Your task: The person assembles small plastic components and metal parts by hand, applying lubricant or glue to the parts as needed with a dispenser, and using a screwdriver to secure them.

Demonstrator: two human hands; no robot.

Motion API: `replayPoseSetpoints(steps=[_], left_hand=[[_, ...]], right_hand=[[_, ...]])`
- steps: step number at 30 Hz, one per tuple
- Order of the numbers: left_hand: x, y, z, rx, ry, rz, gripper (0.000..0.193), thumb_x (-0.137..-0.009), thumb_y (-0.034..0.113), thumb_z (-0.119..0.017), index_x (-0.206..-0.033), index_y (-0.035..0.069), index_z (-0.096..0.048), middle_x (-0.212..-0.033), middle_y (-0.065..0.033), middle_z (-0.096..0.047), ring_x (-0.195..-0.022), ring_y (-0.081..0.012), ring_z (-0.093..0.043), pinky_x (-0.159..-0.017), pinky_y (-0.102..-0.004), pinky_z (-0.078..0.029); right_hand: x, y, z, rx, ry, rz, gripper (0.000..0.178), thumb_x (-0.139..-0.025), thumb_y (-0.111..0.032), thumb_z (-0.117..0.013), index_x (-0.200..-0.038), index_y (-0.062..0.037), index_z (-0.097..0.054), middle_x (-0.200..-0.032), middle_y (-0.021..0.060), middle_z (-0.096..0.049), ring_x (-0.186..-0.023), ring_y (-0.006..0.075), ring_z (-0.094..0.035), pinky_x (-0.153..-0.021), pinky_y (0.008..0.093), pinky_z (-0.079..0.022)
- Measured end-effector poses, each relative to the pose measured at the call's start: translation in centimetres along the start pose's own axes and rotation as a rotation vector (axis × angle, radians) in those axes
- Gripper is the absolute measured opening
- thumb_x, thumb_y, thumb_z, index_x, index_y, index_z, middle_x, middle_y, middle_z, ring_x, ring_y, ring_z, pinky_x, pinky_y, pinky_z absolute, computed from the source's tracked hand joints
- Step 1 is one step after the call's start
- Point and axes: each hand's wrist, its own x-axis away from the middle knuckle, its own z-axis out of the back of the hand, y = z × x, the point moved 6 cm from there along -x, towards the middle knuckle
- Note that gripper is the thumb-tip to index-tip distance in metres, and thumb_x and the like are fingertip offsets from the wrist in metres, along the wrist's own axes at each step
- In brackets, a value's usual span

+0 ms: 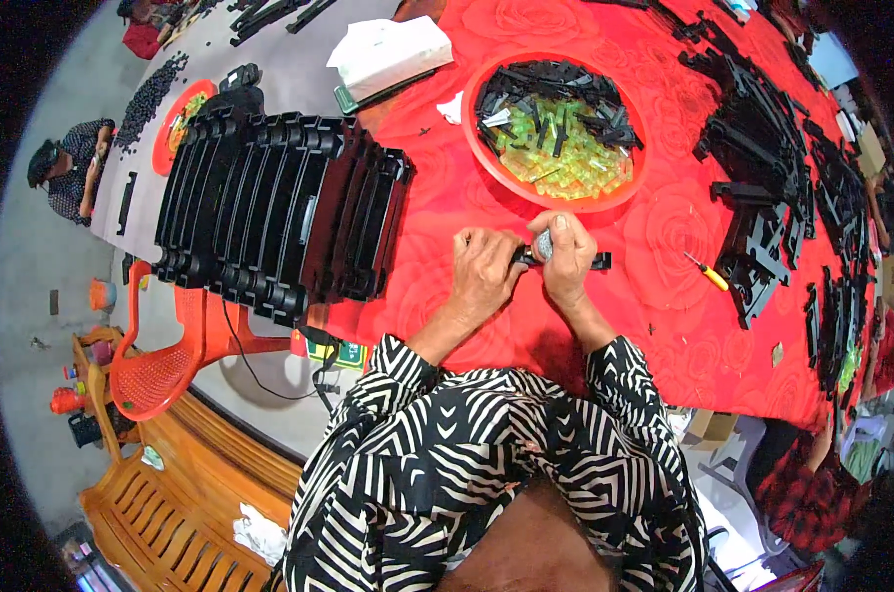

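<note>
My left hand (484, 266) is closed on the end of a narrow black plastic part (602, 260), which lies across in front of me and shows again beyond my right hand. My right hand (567, 259) is wrapped round a grey, speckled, rounded piece (543, 245), its thumb on top; the lower end is hidden, so its kind is unclear. Just beyond both hands stands a red round basin (632, 187) holding yellow-green translucent pieces and black plastic strips. To the right, a yellow-handled screwdriver (707, 271) lies on the red tablecloth (654, 335).
A large stack of black plastic frames (279, 207) stands at the left. Black parts (758, 168) are heaped at the right. A tissue pack (390, 49) lies at the back. Left are a red chair (161, 375), a wooden bench (171, 474) and another person (72, 168).
</note>
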Motion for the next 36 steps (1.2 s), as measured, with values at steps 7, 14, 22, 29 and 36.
replayPoseSetpoints(steps=[7, 14, 22, 29, 36], left_hand=[[0.8, 0.3, -0.2, -0.023, 0.013, 0.01, 0.032, -0.063, 0.012, -0.07, -0.089, 0.004, -0.055, -0.087, -0.0083, -0.057, -0.084, -0.0256, -0.052, -0.078, -0.0406, -0.034], [1.1, 0.3, -0.2, -0.034, 0.097, -0.068, 0.03, -0.064, 0.013, -0.069, -0.089, 0.003, -0.055, -0.086, -0.0093, -0.056, -0.084, -0.0264, -0.054, -0.084, -0.0429, -0.035], [2.0, 0.0, -0.8, -0.081, 0.094, -0.131, 0.013, -0.071, 0.012, -0.059, -0.084, 0.01, -0.061, -0.096, -0.0061, -0.055, -0.093, -0.0227, -0.051, -0.09, -0.0475, -0.032], [1.7, 0.7, -1.2, -0.124, 0.019, -0.141, 0.015, -0.071, 0.014, -0.058, -0.085, 0.012, -0.062, -0.097, -0.0058, -0.055, -0.092, -0.0228, -0.05, -0.087, -0.0465, -0.034], [1.4, 0.4, -1.2, -0.216, 0.002, -0.186, 0.02, -0.071, 0.015, -0.059, -0.091, 0.012, -0.059, -0.098, -0.0062, -0.054, -0.092, -0.0234, -0.05, -0.081, -0.0431, -0.035]], right_hand=[[0.9, 0.3, -0.2, 0.116, -0.054, 0.083, 0.03, -0.093, -0.019, -0.04, -0.078, 0.0005, -0.056, -0.062, 0.0015, -0.051, -0.052, 0.0067, -0.044, -0.048, 0.0228, -0.035], [0.5, -0.2, -0.8, 0.2, -0.102, 0.152, 0.03, -0.092, -0.02, -0.04, -0.079, -0.0002, -0.058, -0.067, 0.0016, -0.055, -0.058, 0.0095, -0.049, -0.053, 0.024, -0.04], [0.1, -0.5, -0.7, 0.044, 0.026, 0.093, 0.032, -0.095, -0.021, -0.039, -0.075, -0.002, -0.056, -0.054, -0.0036, -0.042, -0.045, 0.0039, -0.036, -0.041, 0.0219, -0.027], [-0.1, -0.2, 0.0, 0.146, 0.02, 0.111, 0.03, -0.093, -0.019, -0.04, -0.078, -0.0009, -0.059, -0.062, -0.0013, -0.049, -0.054, 0.0058, -0.042, -0.049, 0.0233, -0.033], [0.3, -5.1, 2.6, -0.302, 0.252, 0.166, 0.03, -0.092, -0.022, -0.042, -0.077, -0.0005, -0.057, -0.055, 0.0009, -0.045, -0.038, 0.009, -0.039, -0.037, 0.0229, -0.031]])
